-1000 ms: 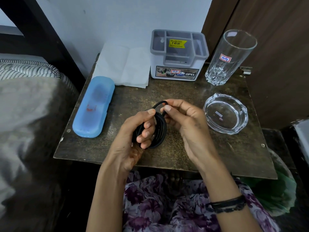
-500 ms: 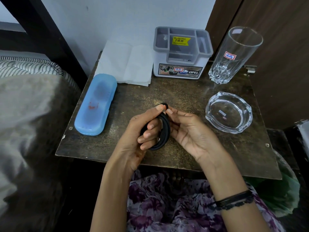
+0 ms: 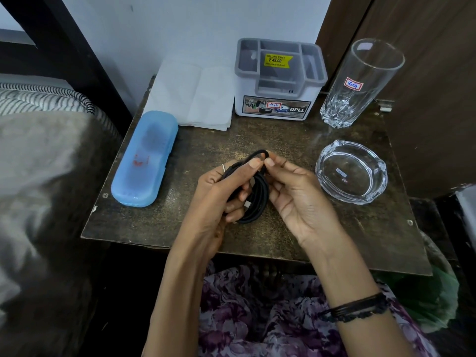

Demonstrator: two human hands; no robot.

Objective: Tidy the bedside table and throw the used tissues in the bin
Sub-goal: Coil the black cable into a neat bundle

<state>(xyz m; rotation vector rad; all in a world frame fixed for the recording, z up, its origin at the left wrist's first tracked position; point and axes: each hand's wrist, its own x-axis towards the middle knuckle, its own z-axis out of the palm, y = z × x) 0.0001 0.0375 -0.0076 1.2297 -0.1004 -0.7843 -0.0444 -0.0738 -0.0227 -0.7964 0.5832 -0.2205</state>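
- Two hands meet over the middle of the bedside table (image 3: 296, 140), working on a coiled black cable (image 3: 253, 199), seen from the head camera looking down.
- The left hand (image 3: 221, 197) wraps its fingers through the coil, probably to keep the loops from springing apart.
- The right hand (image 3: 296, 199) pinches the top loop between thumb and forefinger, seemingly tucking the end in so the bundle holds.
- One small plug shows inside the coil; another metal tip pokes out behind the left hand.
- White tissues (image 3: 195, 96) lie flat at the back, between a blue case (image 3: 144, 161) and a grey and white organiser (image 3: 279, 81); whether they are used is unclear.
- A tall glass (image 3: 360, 83) and a glass ashtray (image 3: 351, 171) stand on the right, clear of the hands.
- Something green (image 3: 425, 300) below the table's right edge may be a bin liner; it is mostly hidden.
- A dark object at the far right is cut off by the frame.
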